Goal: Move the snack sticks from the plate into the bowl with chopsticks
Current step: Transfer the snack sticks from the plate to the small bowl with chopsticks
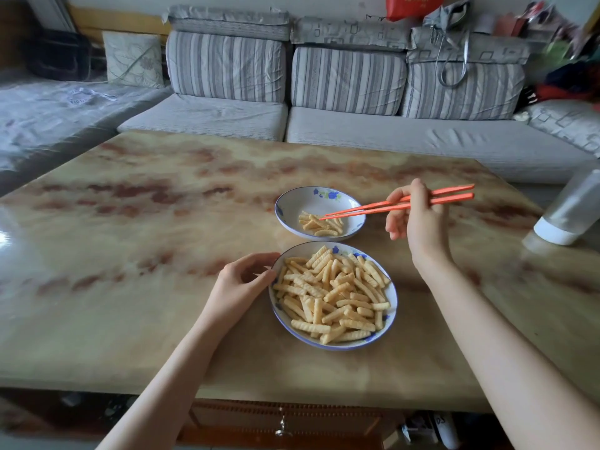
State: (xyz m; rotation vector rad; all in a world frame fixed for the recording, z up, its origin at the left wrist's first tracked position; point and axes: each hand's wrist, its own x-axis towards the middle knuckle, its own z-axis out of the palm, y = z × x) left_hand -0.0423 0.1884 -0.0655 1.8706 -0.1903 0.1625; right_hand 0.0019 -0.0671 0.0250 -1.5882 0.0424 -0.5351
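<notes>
A white plate (391,289) with a blue rim sits near the table's front, heaped with several ridged yellow snack sticks (334,295). Behind it stands a smaller white bowl (302,201) with blue flowers, holding a few snack sticks (319,225). My left hand (242,282) grips the plate's left rim. My right hand (414,212) holds orange chopsticks (397,205); their tips hover over the sticks in the bowl, and no stick shows between them.
The marbled beige table (146,254) extends left and back. A tipped clear bottle with a white cap (569,212) lies at the right edge. A grey striped sofa (350,125) runs behind the table.
</notes>
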